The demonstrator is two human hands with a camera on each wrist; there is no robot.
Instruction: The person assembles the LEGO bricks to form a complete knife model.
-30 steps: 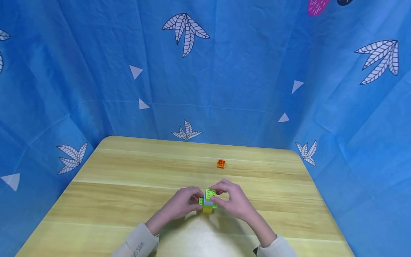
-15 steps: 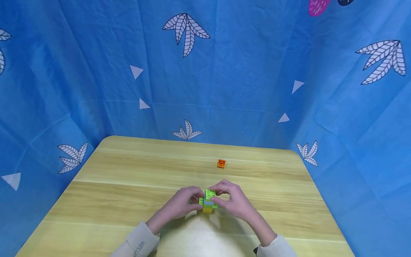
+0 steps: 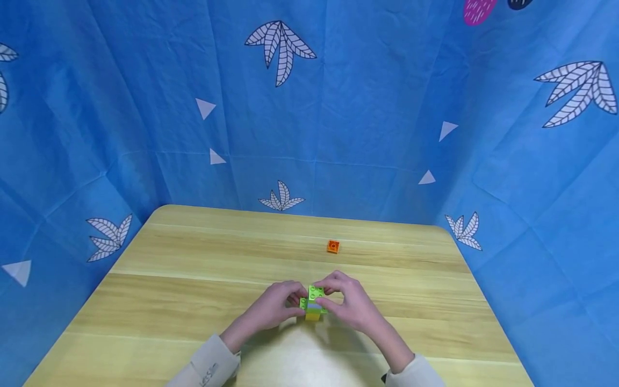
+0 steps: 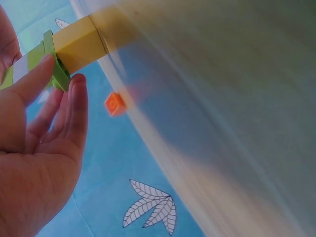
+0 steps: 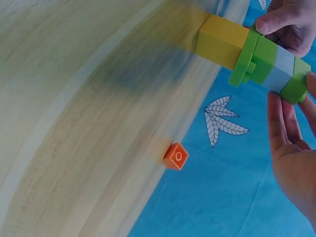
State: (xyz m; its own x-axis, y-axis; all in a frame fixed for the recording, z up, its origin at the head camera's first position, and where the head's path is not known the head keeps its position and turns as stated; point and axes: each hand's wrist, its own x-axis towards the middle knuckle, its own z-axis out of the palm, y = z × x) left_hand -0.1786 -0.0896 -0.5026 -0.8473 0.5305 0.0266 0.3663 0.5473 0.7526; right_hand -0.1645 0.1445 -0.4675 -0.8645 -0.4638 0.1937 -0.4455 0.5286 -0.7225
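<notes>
A tower of toy building bricks stands on the table between my two hands. In the right wrist view its yellow brick (image 5: pixel 221 42) is at the base, then a wider thin green plate (image 5: pixel 245 58), a green brick (image 5: pixel 263 55), a light blue brick (image 5: pixel 280 69) and a green top brick (image 5: pixel 295 81). My left hand (image 3: pixel 273 307) pinches the plate's left end between thumb and fingers. From the right, my right hand (image 3: pixel 357 305) grips the top brick, thumb in front and fingers behind. Its fingers hide part of that brick's right side.
An orange brick (image 3: pixel 333 246) lies farther back on the wooden table (image 3: pixel 193 258), its hollow underside showing. Blue patterned cloth (image 3: pixel 377 107) hangs behind the table and along both sides.
The top green brick and my right hand have shifted very slightly left. My left hand keeps its hold, and the orange brick stays where it was.
</notes>
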